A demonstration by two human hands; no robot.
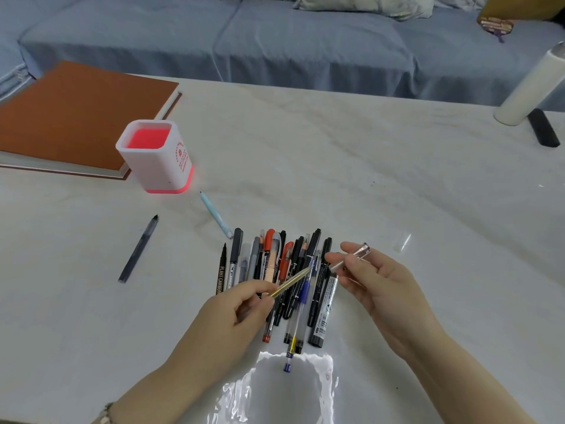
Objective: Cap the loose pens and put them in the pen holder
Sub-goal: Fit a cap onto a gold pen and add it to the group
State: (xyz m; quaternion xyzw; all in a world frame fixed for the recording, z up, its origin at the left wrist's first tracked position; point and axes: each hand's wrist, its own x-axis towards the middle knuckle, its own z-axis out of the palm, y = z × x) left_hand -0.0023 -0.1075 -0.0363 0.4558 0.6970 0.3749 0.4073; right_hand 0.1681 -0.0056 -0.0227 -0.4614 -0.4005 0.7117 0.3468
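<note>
Several pens lie in a row (284, 270) on the white table, tips pointing away. My left hand (235, 313) pinches a thin gold pen (290, 281) above the row, its tip aimed up and right. My right hand (373, 280) grips a silvery cap (351, 259), its open end facing the gold pen's tip, a short gap apart. The white pen holder (156, 157) with a red inside and red base stands at the left, nothing visible in it. A dark pen (139, 249) and a light blue pen (215, 215) lie apart from the row.
An orange-brown book (76, 117) lies behind the holder at the left. A white bottle (532, 84) and a black case (543, 127) stand at the far right. A clear cap (403, 241) lies right of the row. A blue sofa (275, 38) runs beyond the table.
</note>
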